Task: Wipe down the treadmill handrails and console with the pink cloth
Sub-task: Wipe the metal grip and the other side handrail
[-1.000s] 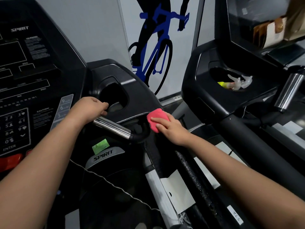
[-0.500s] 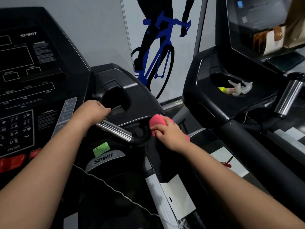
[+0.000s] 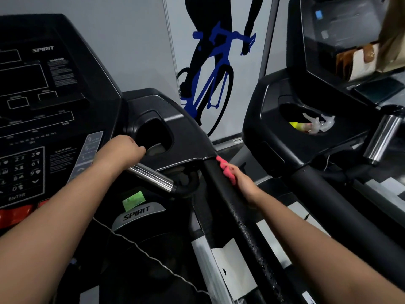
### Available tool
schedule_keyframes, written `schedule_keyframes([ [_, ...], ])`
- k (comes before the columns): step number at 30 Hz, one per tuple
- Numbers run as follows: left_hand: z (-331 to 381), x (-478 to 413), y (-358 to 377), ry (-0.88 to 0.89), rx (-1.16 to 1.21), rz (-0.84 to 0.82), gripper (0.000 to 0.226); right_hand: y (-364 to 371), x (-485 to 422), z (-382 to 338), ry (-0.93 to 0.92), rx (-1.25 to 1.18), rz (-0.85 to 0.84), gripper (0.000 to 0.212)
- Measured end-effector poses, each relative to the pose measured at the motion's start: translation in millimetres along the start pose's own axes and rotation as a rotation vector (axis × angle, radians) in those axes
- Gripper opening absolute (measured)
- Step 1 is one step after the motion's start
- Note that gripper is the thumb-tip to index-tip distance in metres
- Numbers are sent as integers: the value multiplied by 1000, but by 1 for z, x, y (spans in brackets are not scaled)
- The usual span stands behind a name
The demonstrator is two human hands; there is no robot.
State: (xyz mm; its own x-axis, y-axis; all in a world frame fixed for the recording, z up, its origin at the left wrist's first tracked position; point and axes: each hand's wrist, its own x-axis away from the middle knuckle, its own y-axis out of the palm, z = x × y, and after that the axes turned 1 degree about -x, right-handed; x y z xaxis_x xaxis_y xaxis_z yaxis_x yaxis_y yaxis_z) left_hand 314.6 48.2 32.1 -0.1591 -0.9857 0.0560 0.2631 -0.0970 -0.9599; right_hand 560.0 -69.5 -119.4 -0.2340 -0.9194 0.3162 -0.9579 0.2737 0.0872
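Background cup pocket point(image 3: 288, 111) holds clear plastic pieces point(image 3: 317, 123).

The console point(image 3: 65, 95) is showing SPIRIT at its top, with WARNING heading one block of small print and CAUTION! heading another. Its keypad point(image 3: 20, 170) is displaying digits and ENTER. A strip of keys point(image 3: 89, 150) is reading 9, 6, 3. A silver badge point(image 3: 137, 213) below is reading SPIRIT.

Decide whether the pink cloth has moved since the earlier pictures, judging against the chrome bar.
Yes. The pink cloth, held by the right hand, has shifted right, away from the end of the chrome bar, onto the outer side of the black handrail.
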Motion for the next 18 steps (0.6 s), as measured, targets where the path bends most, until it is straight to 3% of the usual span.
schedule_keyframes([
  [7, -1, -1, 1, 8, -45, 54, 20, -10, 16, 19, 361, -140, 89, 37],
  [13, 0, -1, 4, 16, -75, 95, 20, 1, -10, -13, 190, -120, 97, 24],
  [18, -1, 2, 4, 29, -47, 111, 23, -4, 1, 23, 416, -143, 123, 53],
])
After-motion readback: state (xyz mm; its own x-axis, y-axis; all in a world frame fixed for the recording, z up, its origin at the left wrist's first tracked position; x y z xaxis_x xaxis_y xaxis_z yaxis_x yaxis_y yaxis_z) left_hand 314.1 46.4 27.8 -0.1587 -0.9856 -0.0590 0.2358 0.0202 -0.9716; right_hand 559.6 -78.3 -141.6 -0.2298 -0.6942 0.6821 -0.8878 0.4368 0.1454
